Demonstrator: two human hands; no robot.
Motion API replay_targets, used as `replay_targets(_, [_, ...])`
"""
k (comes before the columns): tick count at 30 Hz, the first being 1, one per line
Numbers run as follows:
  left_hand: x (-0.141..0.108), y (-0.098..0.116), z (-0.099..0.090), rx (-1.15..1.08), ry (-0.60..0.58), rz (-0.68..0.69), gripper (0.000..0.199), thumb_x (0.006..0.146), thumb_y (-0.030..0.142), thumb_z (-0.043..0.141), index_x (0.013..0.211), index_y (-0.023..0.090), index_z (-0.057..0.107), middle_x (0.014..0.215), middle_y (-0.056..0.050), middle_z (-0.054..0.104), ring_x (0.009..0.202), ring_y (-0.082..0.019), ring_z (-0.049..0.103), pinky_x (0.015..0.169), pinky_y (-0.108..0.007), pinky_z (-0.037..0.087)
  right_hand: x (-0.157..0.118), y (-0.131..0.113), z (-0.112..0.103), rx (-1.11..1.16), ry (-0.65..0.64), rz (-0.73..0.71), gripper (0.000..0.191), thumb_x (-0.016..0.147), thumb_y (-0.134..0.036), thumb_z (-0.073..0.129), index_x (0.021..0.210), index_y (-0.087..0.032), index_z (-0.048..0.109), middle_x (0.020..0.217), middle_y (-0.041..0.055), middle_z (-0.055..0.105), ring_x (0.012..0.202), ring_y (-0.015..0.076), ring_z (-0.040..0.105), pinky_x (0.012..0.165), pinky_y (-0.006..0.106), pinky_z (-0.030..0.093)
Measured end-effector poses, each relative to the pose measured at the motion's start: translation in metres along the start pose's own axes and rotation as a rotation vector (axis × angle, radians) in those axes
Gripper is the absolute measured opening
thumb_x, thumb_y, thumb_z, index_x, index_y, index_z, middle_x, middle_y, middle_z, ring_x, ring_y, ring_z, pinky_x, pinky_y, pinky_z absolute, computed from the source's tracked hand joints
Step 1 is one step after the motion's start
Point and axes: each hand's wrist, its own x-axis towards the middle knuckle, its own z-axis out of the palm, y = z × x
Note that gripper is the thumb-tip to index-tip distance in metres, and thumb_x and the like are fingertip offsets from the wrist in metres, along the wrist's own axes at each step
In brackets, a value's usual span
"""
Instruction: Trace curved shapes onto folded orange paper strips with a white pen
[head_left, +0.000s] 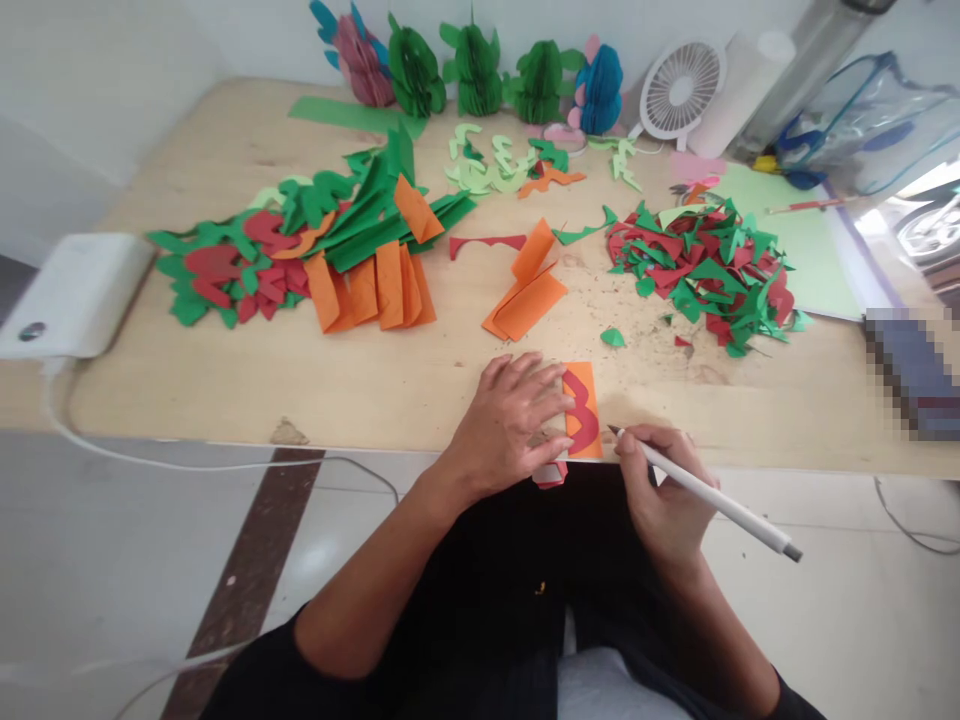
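An orange paper rectangle [592, 385] lies at the table's front edge, with a red curved cutout [585, 425] on top of it. The fingertips of my left hand [514, 415] rest on the left side of these papers, fingers spread flat. In my right hand [667, 490], just right of the papers, is a white pen [724, 505], its dark tip pointing left near the orange paper's edge. A small red piece [551, 475] shows below my left hand at the table edge. Folded orange papers [525, 300] lie beyond my hands.
Red and green scraps [705, 270] are heaped at the right. Green, red and orange cut pieces [247, 260] cover the left. Paper figures [480, 75] and a white fan [682, 90] stand at the back. A white box [82, 290] with a cable sits far left.
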Motion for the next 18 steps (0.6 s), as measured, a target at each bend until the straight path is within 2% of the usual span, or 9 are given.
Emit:
replay_targets(3, [0.0002, 0.0005, -0.0006, -0.003, -0.006, -0.003, 0.028, 0.086, 0.038, 0.064, 0.111, 0.026, 0.069, 0.142, -0.005, 0.056, 0.137, -0.032, 0.04, 0.115, -0.054, 0.025, 0.0013, -0.0021, 0.0006, -0.003, -0.048, -0.052, 0.005, 0.088, -0.02, 0.06, 0.085, -0.021, 0.064, 0.072, 0.0007, 0.071, 0.065, 0.0161, 0.065, 0.067, 0.031, 0.05])
replay_targets(8, [0.0003, 0.0009, -0.0015, -0.002, -0.022, -0.003, 0.028, 0.088, 0.039, 0.061, 0.112, 0.026, 0.069, 0.143, -0.005, 0.055, 0.138, -0.032, 0.039, 0.115, -0.053, 0.025, 0.0027, -0.0035, 0.0038, 0.012, -0.133, -0.18, 0.011, 0.09, -0.014, 0.057, 0.097, -0.019, 0.064, 0.084, 0.0044, 0.074, 0.072, 0.0175, 0.067, 0.075, 0.034, 0.049])
replay_targets(11, [0.0002, 0.0008, -0.0013, -0.004, -0.024, -0.003, 0.029, 0.088, 0.04, 0.06, 0.112, 0.026, 0.068, 0.144, -0.005, 0.054, 0.138, -0.032, 0.038, 0.115, -0.054, 0.025, 0.0027, -0.0028, 0.0047, 0.006, -0.14, -0.23, 0.016, 0.09, -0.011, 0.058, 0.103, -0.018, 0.064, 0.088, 0.0048, 0.075, 0.074, 0.0178, 0.067, 0.075, 0.035, 0.048])
replay_targets(18, [0.0, 0.0016, -0.0022, -0.024, -0.023, -0.006, 0.028, 0.088, 0.038, 0.061, 0.112, 0.026, 0.068, 0.143, -0.005, 0.054, 0.138, -0.032, 0.038, 0.115, -0.055, 0.025, 0.0019, -0.0017, 0.0062, -0.034, -0.132, -0.282, 0.018, 0.089, -0.01, 0.058, 0.104, -0.019, 0.063, 0.083, 0.0036, 0.075, 0.073, 0.0177, 0.066, 0.074, 0.035, 0.047])
